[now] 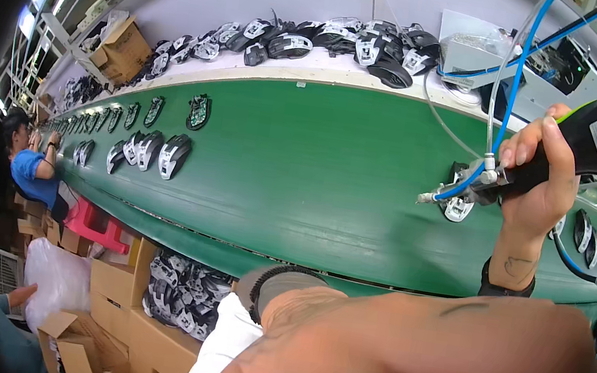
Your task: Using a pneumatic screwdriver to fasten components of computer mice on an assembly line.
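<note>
A black and white shell (458, 210) lies on the green belt (317, 162), right of the middle and about midway between the far and near edges. The metal nozzle of a black handheld driver (596, 141) overlaps it in view; whether they touch, I cannot tell. The right hand (541, 171) is closed around the driver, above the belt's right part, and a blue hose (517, 87) runs up from the nozzle. The left hand (489, 351) looms large below the belt's near edge, its fingers bent; I cannot tell whether it holds anything.

Toward the belt's right end stands a row of similar shells (584, 230). Left of the middle, 4 more shells (174, 157) sit close together, with a line of green circuit boards (199, 111) nearer the far edge.

On the ledge (284, 72) along the far edge are heaped shells (290, 46), a cardboard box (120, 51) toward its left end and white equipment (477, 59) toward its right. A co-worker in blue (38, 169) is at the belt's left end. Below the near edge are a red stool (109, 232) and a bag of shells (173, 291).
</note>
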